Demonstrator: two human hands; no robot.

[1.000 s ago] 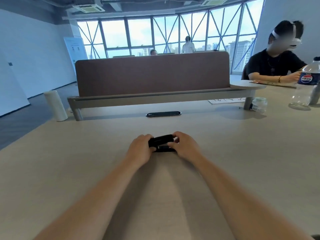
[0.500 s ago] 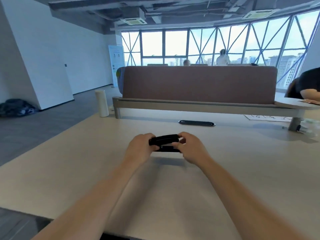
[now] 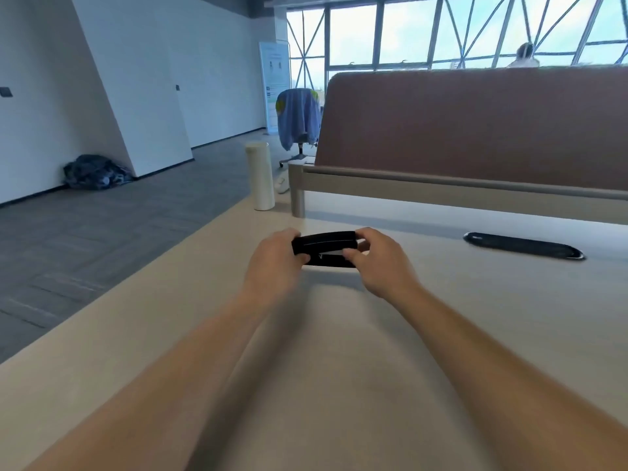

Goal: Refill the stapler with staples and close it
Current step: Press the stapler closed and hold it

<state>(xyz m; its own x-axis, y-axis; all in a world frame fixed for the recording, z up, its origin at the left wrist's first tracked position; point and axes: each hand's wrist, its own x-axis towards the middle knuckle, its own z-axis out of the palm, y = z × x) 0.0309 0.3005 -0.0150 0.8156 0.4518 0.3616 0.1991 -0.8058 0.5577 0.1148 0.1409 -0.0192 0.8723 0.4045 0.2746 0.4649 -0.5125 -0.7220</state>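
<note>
Reaching out over the pale worktop (image 3: pixel 475 334), you hold a black stapler (image 3: pixel 324 248) between both hands, with both forearms stretched forward. At far left, a dark bundle (image 3: pixel 97 172) lies on the grey floor against the white wall. Nearer the middle, a white cylindrical container (image 3: pixel 260 175) stands upright at the worktop's far edge, well apart from the stapler, with a cloth-draped office chair (image 3: pixel 299 120) behind it. Your left hand (image 3: pixel 272 263) is closed around the stapler's left end, fingers wrapped over the top and thumb at the front. The stapler lies lengthwise between the hands, held just above the worktop, its upper arm slightly raised off the base so a thin pale strip shows in the gap. Your right hand (image 3: pixel 377 263) pinches the right end, thumb at the front edge and fingers curled over the back. Farther right, a dark oval cable port (image 3: pixel 523 245) is set into the worktop, below a brown divider panel (image 3: pixel 475 120).
</note>
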